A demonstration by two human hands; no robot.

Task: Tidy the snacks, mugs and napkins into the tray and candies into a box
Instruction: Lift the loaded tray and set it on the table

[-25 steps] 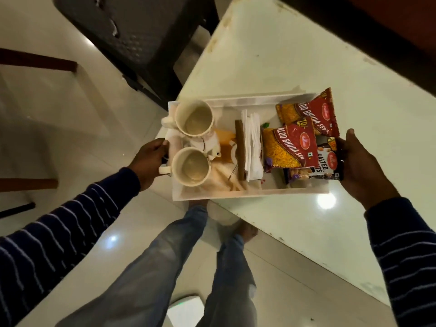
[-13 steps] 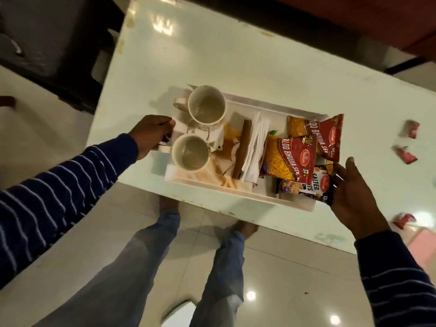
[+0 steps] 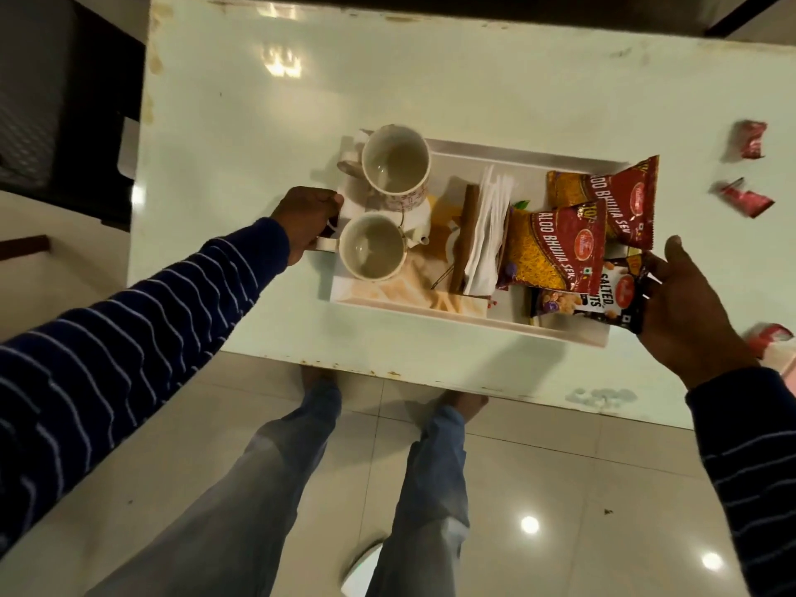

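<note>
Tray (image 3: 469,317) sits on the tabletop (image 3: 267,122) near its front edge; in its left end two mugs, far mug (image 3: 396,164) behind near mug (image 3: 373,246), napkins (image 3: 489,234) upright in the middle, three snack packets at the right: one (image 3: 620,200) at the back, one (image 3: 555,247) before it, nuts packet (image 3: 603,299) at the front right corner. Left hand (image 3: 308,221) at the tray's left end, right hand (image 3: 689,312) at its right end; three candies (image 3: 751,140) (image 3: 743,198) (image 3: 771,333) lie on the tabletop right of the tray.
</note>
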